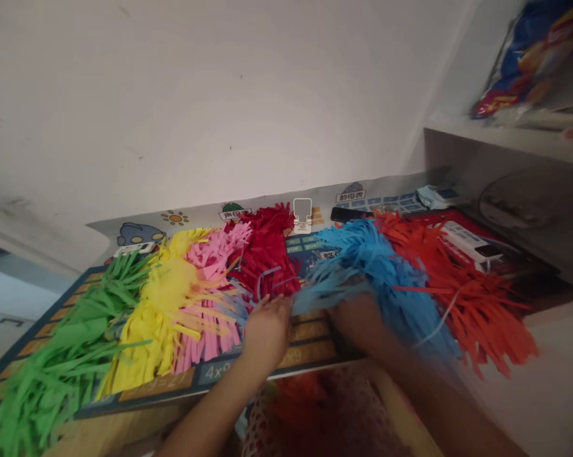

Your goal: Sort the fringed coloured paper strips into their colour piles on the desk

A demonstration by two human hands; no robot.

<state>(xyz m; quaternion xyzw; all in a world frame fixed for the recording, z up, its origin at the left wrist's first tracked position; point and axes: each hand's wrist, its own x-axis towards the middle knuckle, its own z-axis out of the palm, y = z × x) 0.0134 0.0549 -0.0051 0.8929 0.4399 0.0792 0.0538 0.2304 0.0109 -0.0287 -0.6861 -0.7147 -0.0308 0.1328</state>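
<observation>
Fringed paper pompoms lie across a printed table mat. My left hand [270,327] is at the middle of the front edge, its fingers pinched on thin blue paper strips that stick out past them. My right hand [357,317] is under and against the blue fringed paper [372,247]; it is blurred and partly covered by strips, so its fingers cannot be made out. Light blue strips stretch between the two hands. Just beyond my left hand lies a dark red fringed bundle [267,247]. An orange-red one [471,298] lies right of the blue.
Pink [205,343], yellow [148,324] and green [72,355] fringed bundles lie to the left on the mat [315,352]. A small white stand [302,217] is near the wall. At right are a white box [471,244] and a shelf [505,136] with a snack bag [528,63].
</observation>
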